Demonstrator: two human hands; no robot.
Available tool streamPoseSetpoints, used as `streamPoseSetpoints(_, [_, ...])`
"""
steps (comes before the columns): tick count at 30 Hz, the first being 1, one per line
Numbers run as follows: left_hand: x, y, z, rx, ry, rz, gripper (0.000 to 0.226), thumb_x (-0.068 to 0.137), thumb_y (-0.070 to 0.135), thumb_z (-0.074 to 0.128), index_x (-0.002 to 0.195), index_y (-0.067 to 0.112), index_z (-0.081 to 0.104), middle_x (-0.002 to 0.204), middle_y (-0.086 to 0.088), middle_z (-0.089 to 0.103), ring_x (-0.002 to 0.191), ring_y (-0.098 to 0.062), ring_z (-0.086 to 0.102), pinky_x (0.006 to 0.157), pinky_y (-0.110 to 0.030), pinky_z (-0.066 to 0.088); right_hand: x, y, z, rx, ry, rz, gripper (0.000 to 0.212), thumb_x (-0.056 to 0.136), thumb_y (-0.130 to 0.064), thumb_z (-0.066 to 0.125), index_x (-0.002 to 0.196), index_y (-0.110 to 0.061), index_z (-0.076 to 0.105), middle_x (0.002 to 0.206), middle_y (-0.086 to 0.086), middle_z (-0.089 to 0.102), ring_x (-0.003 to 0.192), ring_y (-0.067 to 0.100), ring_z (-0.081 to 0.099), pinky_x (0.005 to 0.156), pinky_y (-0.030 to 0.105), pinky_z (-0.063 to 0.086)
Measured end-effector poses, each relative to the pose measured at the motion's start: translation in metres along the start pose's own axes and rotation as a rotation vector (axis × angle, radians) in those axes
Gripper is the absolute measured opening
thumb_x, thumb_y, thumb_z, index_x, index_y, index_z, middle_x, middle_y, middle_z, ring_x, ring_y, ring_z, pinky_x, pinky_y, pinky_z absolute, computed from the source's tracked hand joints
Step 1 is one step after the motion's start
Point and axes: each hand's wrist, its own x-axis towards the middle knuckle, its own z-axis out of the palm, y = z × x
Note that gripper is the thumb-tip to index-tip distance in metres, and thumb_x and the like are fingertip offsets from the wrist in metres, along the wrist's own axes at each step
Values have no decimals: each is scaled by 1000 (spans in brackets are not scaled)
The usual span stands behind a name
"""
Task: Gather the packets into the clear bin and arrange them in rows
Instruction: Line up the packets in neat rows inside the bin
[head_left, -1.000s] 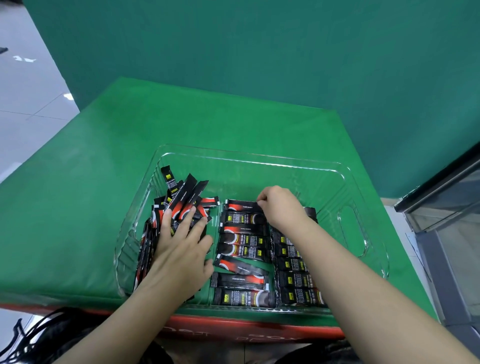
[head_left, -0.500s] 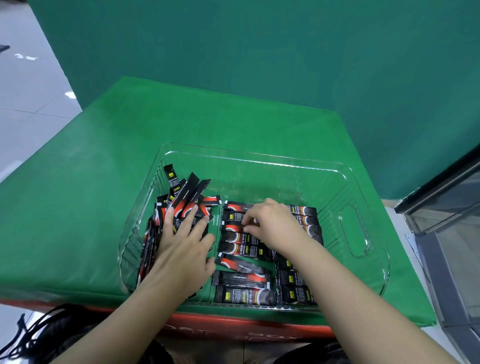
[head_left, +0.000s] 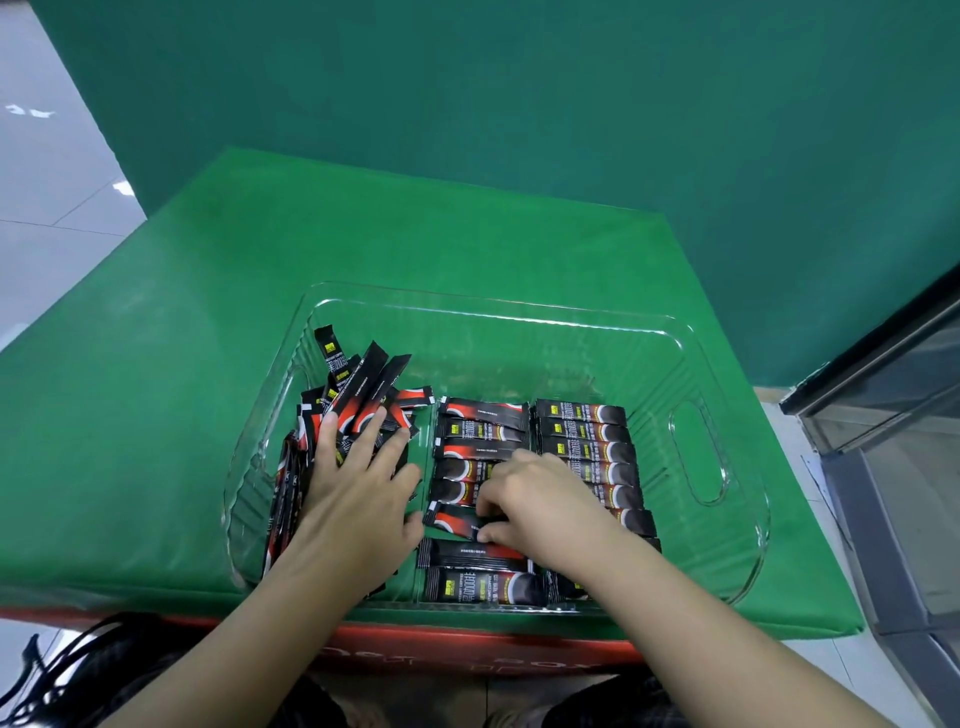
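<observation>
**Two hands in a bin of packets**

Two hands were seen inside the clear bin (head_left: 696, 343). The left hand (head_left: 353, 499) was laid flat with its fingers spread wide, and it was pressed down on a messy pile of packets (head_left: 363, 384) at the left side of the bin. Nothing was gripped by it. The right hand (head_left: 540, 499) was curled, and a tilted packet (head_left: 452, 519) in the middle row was pinched between its thumb and fingertips.

Two neat rows of packets were laid flat in the bin: the middle row (head_left: 483, 431) and the right row (head_left: 587, 431), side by side and touching.

The bin was set on a green cloth (head_left: 156, 415) over a red box (head_left: 467, 654). A green wall (head_left: 519, 104) was seen behind, and a pale tiled floor (head_left: 47, 208) at the left. A grey cabinet (head_left: 893, 441) was cut off at the right edge.

Part of the right row was hidden under the right arm. The small words on the packets could not be read.
</observation>
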Motion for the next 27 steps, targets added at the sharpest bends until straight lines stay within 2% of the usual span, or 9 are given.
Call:
streamPoseSetpoints(9, [0,0,1,-28,33,6,36,64,47,56,84,23,73,120,-9,66,123,-34,53,109,-59,2,1,-3,2,-90,27,-46,24,89,-31,58,107,-18,66,106,0,62,104,23,47,81,35,35])
streamPoseSetpoints(15, [0,0,2,-30,50,11,34,62,47,60,83,23,73,119,-9,67,123,-34,54,109,-59,2,1,-4,1,-73,-1,-37,31,89,-38,59,112,-18,65,109,1,62,107,23,47,85,36,37])
streamPoseSetpoints(24, [0,0,1,-37,46,7,34,64,47,58,81,22,73,118,-10,67,122,-34,54,110,-58,0,3,-7,1,-131,-11,-57,25,86,-30,60,104,-15,67,104,2,63,102,23,48,75,33,31])
streamPoseSetpoints(27, [-1,1,1,-30,43,10,34,64,48,57,81,22,73,118,-9,67,123,-34,54,110,-58,-2,3,-6,0,-128,-4,-58,23,85,-26,60,104,-16,67,102,1,63,101,23,49,75,34,34])
